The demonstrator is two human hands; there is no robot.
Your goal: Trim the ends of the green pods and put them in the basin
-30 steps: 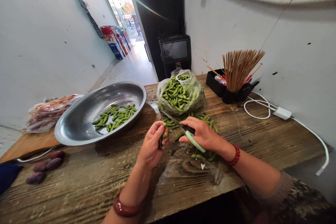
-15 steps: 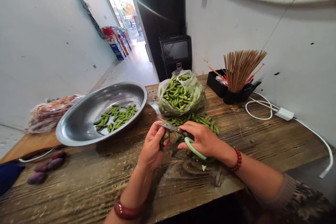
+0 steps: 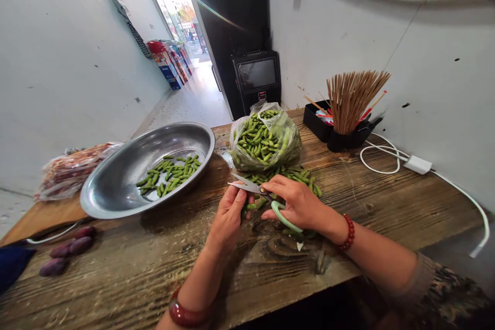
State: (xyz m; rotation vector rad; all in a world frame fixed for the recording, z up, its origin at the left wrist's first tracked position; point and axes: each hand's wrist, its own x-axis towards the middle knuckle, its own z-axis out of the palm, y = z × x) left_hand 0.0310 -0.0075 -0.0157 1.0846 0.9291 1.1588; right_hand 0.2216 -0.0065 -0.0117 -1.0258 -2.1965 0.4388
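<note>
Green-handled scissors [image 3: 284, 218] are gripped in my right hand [image 3: 299, 203], their blades slightly parted and pointing left above my other fingers. My left hand [image 3: 227, 214] is closed in a pinch around green edamame pods [image 3: 250, 206], partly hidden by the fingers. Just behind both hands, a loose heap of edamame pods [image 3: 305, 176] spreads over the wooden table [image 3: 154, 273]. A clear plastic bag [image 3: 292, 149] full of pods stands behind that heap. To the left, a metal basin [image 3: 110, 193] holds a scatter of pods on its bottom.
Several purple oval fruits or vegetables [image 3: 69, 247] lie at the left, near a bag of reddish food [image 3: 75, 167]. Skewer sticks [image 3: 353, 103] stand in a black holder [image 3: 342, 142] at the right. A white cable [image 3: 460, 193] runs along the wall. A black speaker-like box [image 3: 257, 77] stands behind.
The scissor blades have parted a little, and my left fingers have shifted slightly down and around the pods. The whole view has drifted slightly.
</note>
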